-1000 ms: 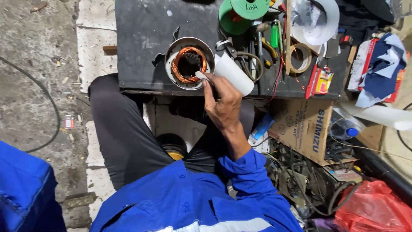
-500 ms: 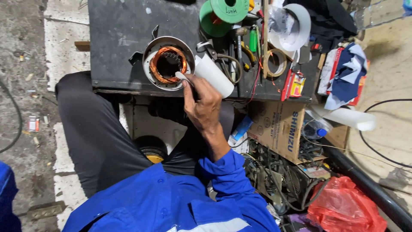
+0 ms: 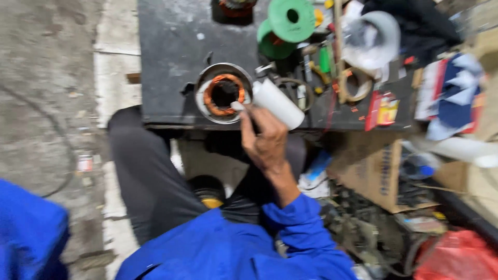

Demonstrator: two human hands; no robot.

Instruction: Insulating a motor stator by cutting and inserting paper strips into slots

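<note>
My right hand (image 3: 267, 137) pinches a white paper strip (image 3: 237, 106) at the round copper-wound metal stator (image 3: 223, 94), seemingly insulation only begun (left hand unseen, state unknown).

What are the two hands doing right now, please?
Left hand: not in view.
Right hand: closed on a white paper roll, fingertips at the motor stator.

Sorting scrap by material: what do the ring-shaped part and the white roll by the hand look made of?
Ring-shaped part: grey metal shell, seemingly steel, around orange-brown windings that look like copper wire. White roll: matte, probably paper; blur leaves it open.
</note>
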